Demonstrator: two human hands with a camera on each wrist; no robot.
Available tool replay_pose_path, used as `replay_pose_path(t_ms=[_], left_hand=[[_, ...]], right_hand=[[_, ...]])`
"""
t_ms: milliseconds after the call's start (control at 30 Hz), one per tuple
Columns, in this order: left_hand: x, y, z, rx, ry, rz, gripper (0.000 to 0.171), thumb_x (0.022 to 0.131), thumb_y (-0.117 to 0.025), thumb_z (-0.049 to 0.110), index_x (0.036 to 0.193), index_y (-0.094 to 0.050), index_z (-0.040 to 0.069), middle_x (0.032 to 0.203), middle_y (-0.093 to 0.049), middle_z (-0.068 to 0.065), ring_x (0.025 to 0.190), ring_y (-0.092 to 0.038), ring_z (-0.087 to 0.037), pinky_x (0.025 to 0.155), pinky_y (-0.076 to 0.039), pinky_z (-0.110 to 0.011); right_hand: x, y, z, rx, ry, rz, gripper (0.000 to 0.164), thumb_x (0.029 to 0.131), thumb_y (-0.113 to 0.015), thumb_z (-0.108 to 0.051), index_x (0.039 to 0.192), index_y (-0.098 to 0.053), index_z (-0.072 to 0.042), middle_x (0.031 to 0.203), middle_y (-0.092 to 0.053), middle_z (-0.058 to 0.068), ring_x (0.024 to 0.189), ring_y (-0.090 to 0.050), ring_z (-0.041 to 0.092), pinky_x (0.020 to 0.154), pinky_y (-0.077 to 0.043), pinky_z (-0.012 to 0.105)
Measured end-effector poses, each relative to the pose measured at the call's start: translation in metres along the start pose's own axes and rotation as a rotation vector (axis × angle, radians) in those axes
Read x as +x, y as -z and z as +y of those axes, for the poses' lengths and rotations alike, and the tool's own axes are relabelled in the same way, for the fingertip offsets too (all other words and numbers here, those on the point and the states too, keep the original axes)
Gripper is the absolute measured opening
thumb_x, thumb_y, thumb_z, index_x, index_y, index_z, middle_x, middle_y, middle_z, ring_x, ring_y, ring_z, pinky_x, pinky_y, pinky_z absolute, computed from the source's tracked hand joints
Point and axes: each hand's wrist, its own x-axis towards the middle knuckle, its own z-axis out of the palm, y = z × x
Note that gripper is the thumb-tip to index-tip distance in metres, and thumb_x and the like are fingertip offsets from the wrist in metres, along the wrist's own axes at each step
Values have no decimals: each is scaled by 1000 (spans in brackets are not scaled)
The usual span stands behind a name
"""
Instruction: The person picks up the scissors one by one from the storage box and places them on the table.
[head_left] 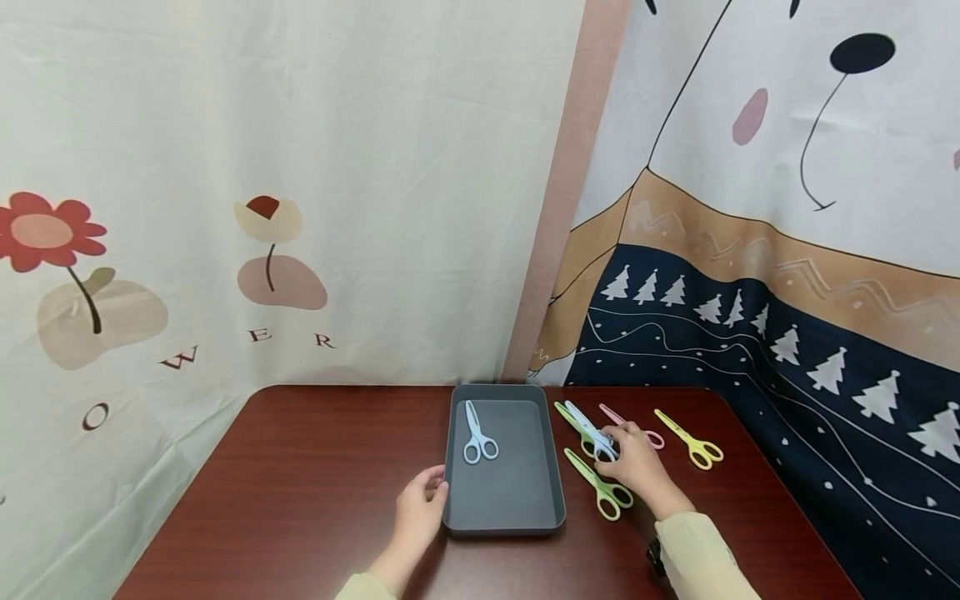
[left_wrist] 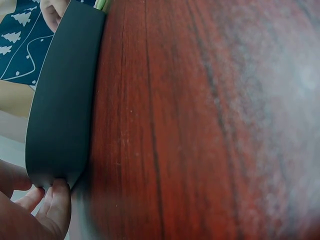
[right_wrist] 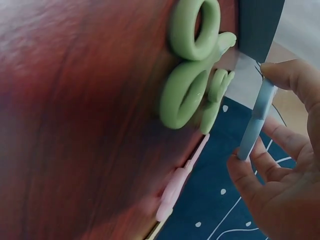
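Note:
My left hand (head_left: 416, 510) holds the left edge of a dark grey tray (head_left: 517, 518), thumb near the rim and fingertips against the outer wall. Inside the tray lies a pair of light blue scissors (head_left: 476, 432). To the right of the tray, my right hand (head_left: 639, 468) pinches a second pair of light blue scissors (right_wrist: 258, 116) by the handles, between thumb and fingers. Their blades point away, over a pair of green scissors (head_left: 586, 446). A nearer pair of green scissors (head_left: 603, 490) lies beside the tray. Pink scissors (head_left: 655, 439) lie partly hidden behind the right hand.
Yellow scissors (head_left: 690, 440) lie farthest right on the dark red wooden table (head_left: 300, 483). A pale printed curtain (head_left: 390, 167) hangs behind the table, and a navy tree-patterned cloth (head_left: 720, 350) hangs at the right.

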Motion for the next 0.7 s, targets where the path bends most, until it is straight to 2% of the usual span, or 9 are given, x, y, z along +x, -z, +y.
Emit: replay_pose_path(t_ms=[200,500,700], left_hand=[[-1,1,3,-8,-3,-8,25,88,-61,4,113,-65,1,97,-68,-14,85,-68,-26,72,-57,-34],[-2,1,4,-7,5,-6,26,87,-62,3,113,-65,1,97,-68,-14,85,-68,-25,71,-57,-34],[-1,1,4,-6,13,-5,26,87,-62,4,113,-65,1,97,-68,-14,85,-68,-25,72,-57,-34]], right_hand=[[-8,2,8,-29,0,-10,52,71,-79,-19,118,-62,-3,116,-53,20,99,-51,34,75,-51,48],[-16,6,19,-51,7,14,47,68,-81,-19,110,-65,-6,117,-54,23,100,-52,38,75,-50,48],[-20,11,22,-61,-8,-9,47,68,-81,-18,110,-64,-5,119,-52,25,105,-50,43,77,-49,50]])
